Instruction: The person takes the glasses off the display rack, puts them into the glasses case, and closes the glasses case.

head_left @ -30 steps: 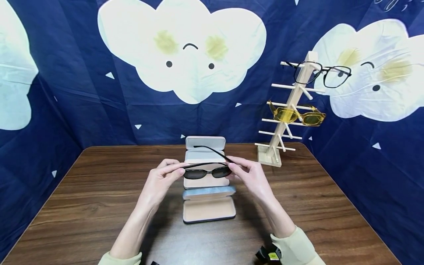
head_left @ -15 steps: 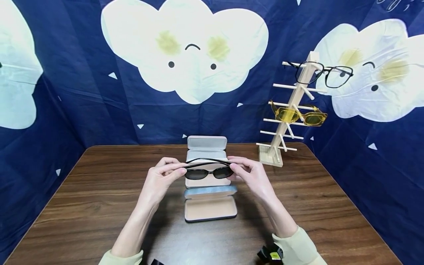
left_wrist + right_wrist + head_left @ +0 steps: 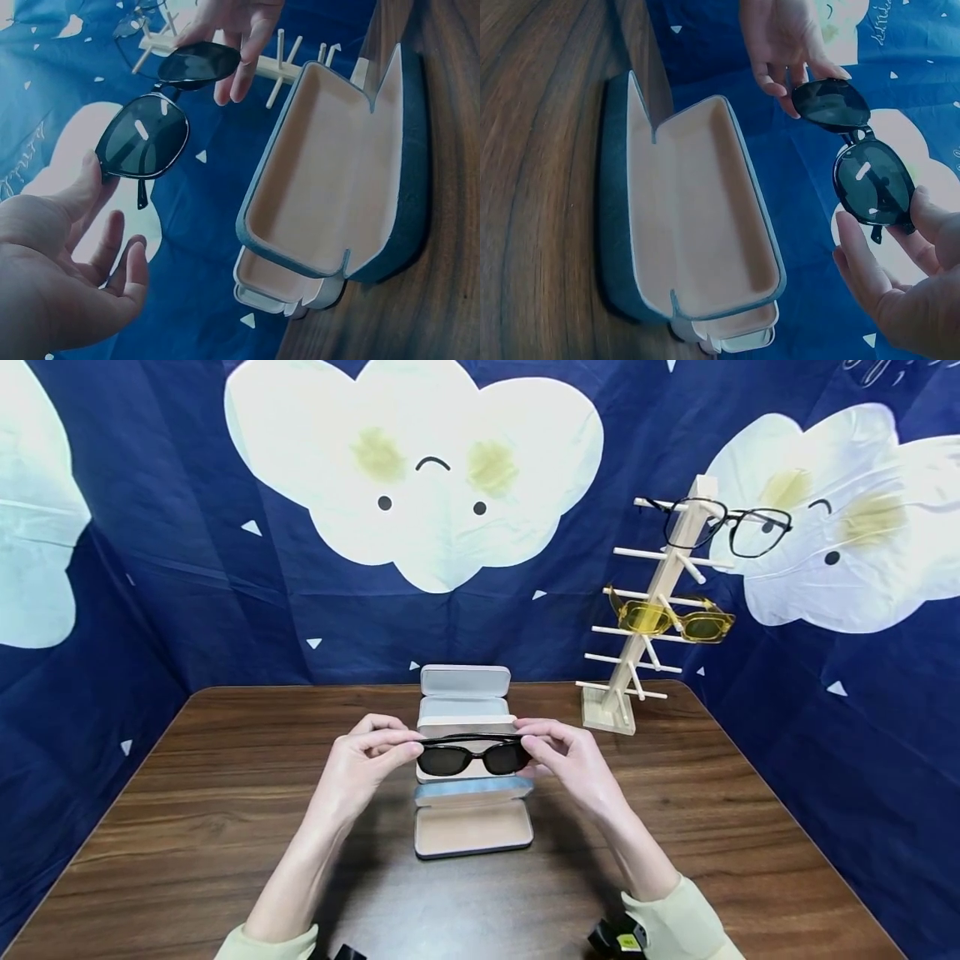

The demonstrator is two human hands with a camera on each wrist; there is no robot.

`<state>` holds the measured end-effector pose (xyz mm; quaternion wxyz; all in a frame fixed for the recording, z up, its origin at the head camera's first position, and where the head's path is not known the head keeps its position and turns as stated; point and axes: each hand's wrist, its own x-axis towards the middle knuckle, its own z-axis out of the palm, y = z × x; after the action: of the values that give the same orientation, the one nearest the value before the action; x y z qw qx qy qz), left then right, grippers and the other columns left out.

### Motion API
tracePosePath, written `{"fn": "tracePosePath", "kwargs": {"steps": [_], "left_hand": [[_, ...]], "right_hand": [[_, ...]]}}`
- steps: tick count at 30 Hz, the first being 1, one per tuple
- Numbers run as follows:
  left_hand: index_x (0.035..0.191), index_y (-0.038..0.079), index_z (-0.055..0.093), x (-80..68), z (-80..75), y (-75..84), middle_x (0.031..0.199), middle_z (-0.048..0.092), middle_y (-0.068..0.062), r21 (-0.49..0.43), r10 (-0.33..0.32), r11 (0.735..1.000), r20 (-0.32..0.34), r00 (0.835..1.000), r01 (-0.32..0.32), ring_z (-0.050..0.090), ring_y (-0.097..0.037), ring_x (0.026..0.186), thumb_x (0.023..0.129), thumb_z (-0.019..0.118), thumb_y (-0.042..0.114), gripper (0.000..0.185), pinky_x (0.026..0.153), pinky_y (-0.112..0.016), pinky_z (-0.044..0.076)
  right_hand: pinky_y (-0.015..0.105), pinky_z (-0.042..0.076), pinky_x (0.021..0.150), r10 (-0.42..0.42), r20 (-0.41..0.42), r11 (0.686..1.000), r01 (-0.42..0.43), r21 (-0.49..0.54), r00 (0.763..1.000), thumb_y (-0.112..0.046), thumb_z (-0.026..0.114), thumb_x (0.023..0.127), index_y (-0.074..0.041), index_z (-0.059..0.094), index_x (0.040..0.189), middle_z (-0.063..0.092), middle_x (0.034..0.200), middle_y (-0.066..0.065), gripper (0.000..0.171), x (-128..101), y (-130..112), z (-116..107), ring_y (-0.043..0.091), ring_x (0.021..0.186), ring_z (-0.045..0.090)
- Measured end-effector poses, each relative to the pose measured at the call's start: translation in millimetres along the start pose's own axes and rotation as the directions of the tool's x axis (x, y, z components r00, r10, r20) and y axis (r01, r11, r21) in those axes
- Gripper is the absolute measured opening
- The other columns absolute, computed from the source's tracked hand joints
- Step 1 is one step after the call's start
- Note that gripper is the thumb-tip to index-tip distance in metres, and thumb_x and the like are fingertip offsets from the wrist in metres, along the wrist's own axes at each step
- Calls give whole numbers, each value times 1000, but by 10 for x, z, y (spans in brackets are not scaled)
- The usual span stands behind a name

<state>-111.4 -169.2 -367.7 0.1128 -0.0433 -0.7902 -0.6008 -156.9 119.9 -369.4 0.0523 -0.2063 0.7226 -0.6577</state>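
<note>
— What have the hands got?

— The left hand [image 3: 367, 762] pinches one end of a pair of black-framed sunglasses with dark oval lenses [image 3: 472, 757], fingers [image 3: 397, 745] and thumb closed on the rim. The right hand [image 3: 566, 758] pinches the other end the same way. The sunglasses hang level in the air between them, arms folded in.

— And below them?

— Two open hard cases on the dark wooden counter [image 3: 187, 827]. The nearer one is a blue-grey case with a beige lining [image 3: 474, 822], lid tipped up, nothing inside it. Just behind, touching it, is a white case [image 3: 465, 693], also open; the sunglasses hide part of its tray, so I cannot tell what it holds.

— Anything further out?

— A pale wooden peg rack [image 3: 645, 635] at the counter's far right, carrying black thin-rimmed spectacles [image 3: 731, 527] up top and yellow-tinted glasses [image 3: 671, 620] lower down. A navy cloud-print cloth [image 3: 187, 568] hangs behind.
</note>
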Motion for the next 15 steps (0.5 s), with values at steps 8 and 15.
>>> {"fn": "tracePosePath", "kwargs": {"steps": [8,15], "left_hand": [[107,9,81,-49,24,-19,114,65,-2,45,-53,998,19,998,53,63,0,91,90,80,23,22,81,-17,49],[105,11,82,-68,-1,-71,120,68,-1,115,-67,991,46,997,62,57,1,113,90,80,27,23,90,-16,48]], "right_hand": [[19,57,86,-54,-15,977,49,-207,998,-10,67,99,4,74,108,65,134,27,18,-4,39,-63,3,109,68],[17,52,94,-44,19,963,48,-266,999,-11,70,97,0,77,104,68,132,21,15,-8,56,-73,36,128,62]]}}
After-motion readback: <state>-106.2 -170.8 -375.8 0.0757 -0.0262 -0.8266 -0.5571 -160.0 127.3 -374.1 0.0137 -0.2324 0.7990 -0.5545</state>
